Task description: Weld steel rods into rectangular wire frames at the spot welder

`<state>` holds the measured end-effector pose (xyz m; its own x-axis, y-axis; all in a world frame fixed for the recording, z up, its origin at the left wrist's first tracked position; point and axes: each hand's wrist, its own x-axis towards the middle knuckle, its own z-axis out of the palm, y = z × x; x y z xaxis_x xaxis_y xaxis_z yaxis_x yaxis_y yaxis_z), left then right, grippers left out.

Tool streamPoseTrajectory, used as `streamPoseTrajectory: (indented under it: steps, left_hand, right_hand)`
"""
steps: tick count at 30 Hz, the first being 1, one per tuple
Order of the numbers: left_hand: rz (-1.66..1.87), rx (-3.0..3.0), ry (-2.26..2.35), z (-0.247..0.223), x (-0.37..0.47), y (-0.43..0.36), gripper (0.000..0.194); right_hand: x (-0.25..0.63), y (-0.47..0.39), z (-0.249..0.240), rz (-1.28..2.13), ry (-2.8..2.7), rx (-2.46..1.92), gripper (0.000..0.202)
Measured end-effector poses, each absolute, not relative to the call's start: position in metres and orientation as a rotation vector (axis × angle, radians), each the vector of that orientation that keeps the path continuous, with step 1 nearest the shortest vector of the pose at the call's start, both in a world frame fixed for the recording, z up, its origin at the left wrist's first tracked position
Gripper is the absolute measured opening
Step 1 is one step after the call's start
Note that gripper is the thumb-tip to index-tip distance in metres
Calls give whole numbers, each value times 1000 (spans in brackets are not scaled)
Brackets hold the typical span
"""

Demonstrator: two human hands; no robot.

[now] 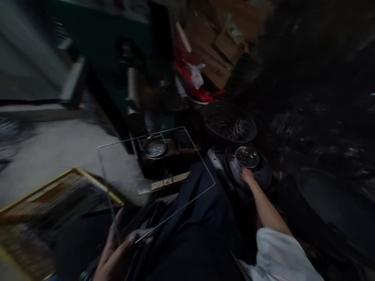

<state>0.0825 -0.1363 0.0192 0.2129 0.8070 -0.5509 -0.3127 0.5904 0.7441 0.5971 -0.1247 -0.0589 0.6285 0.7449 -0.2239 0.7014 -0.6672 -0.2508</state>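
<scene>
In the blurred head view, the left hand (117, 249) pinches one corner of a single thin wire frame (155, 175) held out over the lap, while the right hand (247, 176) reaches to a dark tub (249, 171) holding one small metal bowl (247, 156); whether its fingers are closed, I cannot tell. By my judgement the work is midway: one frame in hand, one piece being fetched, two more tubs (231, 127) nearby

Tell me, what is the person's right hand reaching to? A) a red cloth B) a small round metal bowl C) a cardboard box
B: the right hand rests at the edge of the small round metal bowl, far below the cardboard boxes.
</scene>
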Motion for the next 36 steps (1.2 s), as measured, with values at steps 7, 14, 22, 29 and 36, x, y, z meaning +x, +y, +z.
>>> streamPoseTrajectory:
  steps: [7, 14, 22, 29, 36]
  left_hand:
    - [1018, 535, 915, 10, 70, -132, 99]
    - [998, 599, 846, 1, 67, -127, 96]
    - [1055, 594, 798, 3, 73, -117, 98]
    - [1031, 555, 826, -3, 68, -112, 98]
    - [1048, 502, 812, -8, 67, -106, 98]
  right_hand:
    - [546, -153, 51, 853, -1184, -1977, 29]
    - [393, -107, 78, 1290, -1813, -1358, 54]
    - [349, -70, 25, 1025, -2381, -1157, 75]
    - [350, -71, 25, 1065, -2366, -1169, 80]
    - [348, -60, 25, 1078, -2380, -1174, 83]
